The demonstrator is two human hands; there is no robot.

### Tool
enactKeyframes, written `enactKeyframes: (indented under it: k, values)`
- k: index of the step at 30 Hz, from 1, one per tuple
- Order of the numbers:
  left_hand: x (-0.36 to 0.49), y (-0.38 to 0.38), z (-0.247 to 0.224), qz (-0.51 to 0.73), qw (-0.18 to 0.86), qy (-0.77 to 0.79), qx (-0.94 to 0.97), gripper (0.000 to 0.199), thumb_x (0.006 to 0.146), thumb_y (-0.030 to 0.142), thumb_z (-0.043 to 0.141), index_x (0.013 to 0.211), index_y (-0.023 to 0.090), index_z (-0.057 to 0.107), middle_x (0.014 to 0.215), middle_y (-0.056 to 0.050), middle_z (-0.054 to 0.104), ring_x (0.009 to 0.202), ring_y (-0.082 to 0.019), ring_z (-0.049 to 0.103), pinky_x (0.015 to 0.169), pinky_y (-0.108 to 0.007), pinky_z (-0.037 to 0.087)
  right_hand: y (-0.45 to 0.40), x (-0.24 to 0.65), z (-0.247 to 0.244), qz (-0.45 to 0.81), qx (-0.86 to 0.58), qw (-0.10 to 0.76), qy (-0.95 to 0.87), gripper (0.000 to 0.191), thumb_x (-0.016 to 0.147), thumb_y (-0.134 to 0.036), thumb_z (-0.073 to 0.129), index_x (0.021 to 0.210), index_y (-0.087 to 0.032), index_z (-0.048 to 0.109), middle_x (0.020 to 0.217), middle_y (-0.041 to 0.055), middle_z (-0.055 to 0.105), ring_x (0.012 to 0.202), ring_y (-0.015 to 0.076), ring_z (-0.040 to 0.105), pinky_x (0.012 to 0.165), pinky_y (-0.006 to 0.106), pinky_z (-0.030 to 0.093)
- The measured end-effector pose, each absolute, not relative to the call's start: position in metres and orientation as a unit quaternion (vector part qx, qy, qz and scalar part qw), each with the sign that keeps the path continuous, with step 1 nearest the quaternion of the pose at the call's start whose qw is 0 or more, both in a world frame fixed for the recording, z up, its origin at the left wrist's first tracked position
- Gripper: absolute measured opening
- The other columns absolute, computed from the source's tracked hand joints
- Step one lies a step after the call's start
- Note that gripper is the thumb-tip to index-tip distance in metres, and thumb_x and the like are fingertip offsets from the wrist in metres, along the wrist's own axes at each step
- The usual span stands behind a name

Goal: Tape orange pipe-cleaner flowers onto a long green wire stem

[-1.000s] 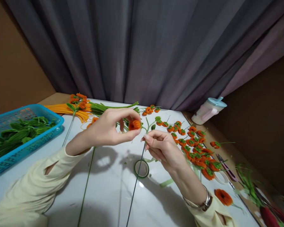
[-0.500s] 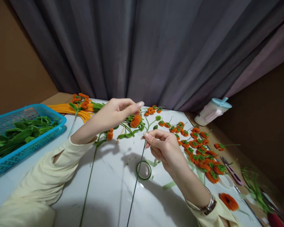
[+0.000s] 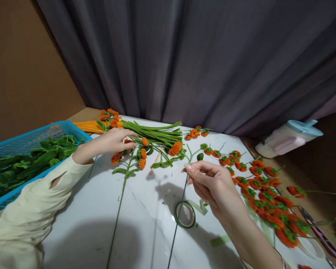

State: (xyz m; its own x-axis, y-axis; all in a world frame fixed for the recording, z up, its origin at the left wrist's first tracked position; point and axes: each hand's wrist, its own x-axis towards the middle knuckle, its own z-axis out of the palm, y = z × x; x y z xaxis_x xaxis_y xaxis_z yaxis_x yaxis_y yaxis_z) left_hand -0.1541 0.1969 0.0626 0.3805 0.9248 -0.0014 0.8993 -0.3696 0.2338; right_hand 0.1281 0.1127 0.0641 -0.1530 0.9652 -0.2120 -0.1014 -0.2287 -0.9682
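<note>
My right hand (image 3: 212, 183) pinches a thin dark stem (image 3: 177, 224) just below its green fork, where an orange bloom (image 3: 175, 149) leans left and a small green tip (image 3: 204, 146) points right. Over the left side of the table, my left hand (image 3: 116, 141) has its fingers apart, with nothing visibly held. Beneath and beside its fingertips lies a branch (image 3: 125, 179) with orange blooms and green leaves. A roll of green tape (image 3: 185, 215) rests behind the dark stem on the white table (image 3: 86, 228).
At the left is a blue basket (image 3: 85, 136) of green leaves. Green stems (image 3: 154, 131) and orange strips (image 3: 86, 127) lie at the back. Many orange flower heads (image 3: 268, 196) spread across the right, near a lidded cup (image 3: 288, 138) and pink-handled scissors (image 3: 322, 235).
My left hand has moved left and down, away from the forked stem to the flowered branch. My right hand keeps its pinch. The view has shifted, so the scene sits further right.
</note>
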Motion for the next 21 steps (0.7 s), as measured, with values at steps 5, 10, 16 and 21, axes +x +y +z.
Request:
enactKeyframes:
  k: [5,10,16,21]
  values:
    - [-0.17,0.209,0.046,0.038,0.137,0.592,0.793,0.041,0.074,0.045,0.051,0.1,0.02,0.07,0.09,-0.006,0.072,0.077,-0.023,0.063,0.068,-0.025,0.042,0.114,0.131,0.063,0.621,-0.494,0.423,-0.438,0.028,0.068,-0.037,0.075,0.058,-0.015,0.061,0.032,-0.0092,0.031,0.031,0.0017,0.015,0.034,0.021,0.01]
    - [-0.164,0.201,0.055,0.084,0.103,0.594,0.793,0.038,0.073,0.041,0.051,0.093,0.016,0.071,0.1,-0.01,0.07,0.093,-0.028,0.059,0.082,-0.031,0.041,0.117,0.131,0.061,0.62,-0.49,0.421,-0.446,0.027,0.069,-0.038,0.074,0.06,-0.015,0.062,0.032,-0.0095,0.031,0.031,0.0025,0.016,0.034,0.022,0.011]
    - [-0.093,0.131,0.077,0.159,0.393,0.494,0.759,0.037,0.079,0.05,0.052,0.074,0.019,0.071,0.074,-0.003,0.07,0.069,-0.016,0.059,0.062,-0.022,0.041,0.119,0.131,0.061,0.61,-0.477,0.432,-0.463,0.026,0.07,-0.037,0.074,0.061,-0.015,0.063,0.036,-0.008,0.038,0.031,0.0019,0.021,0.033,0.02,0.014]
    - [-0.041,0.095,0.056,0.148,0.584,0.454,0.657,0.032,0.069,0.047,0.066,0.071,0.016,0.069,0.059,0.001,0.062,0.053,-0.01,0.047,0.048,-0.02,0.033,0.119,0.129,0.06,0.606,-0.466,0.44,-0.471,0.025,0.069,-0.036,0.074,0.061,-0.015,0.063,0.034,-0.0085,0.038,0.029,0.0023,0.022,0.031,0.02,0.015]
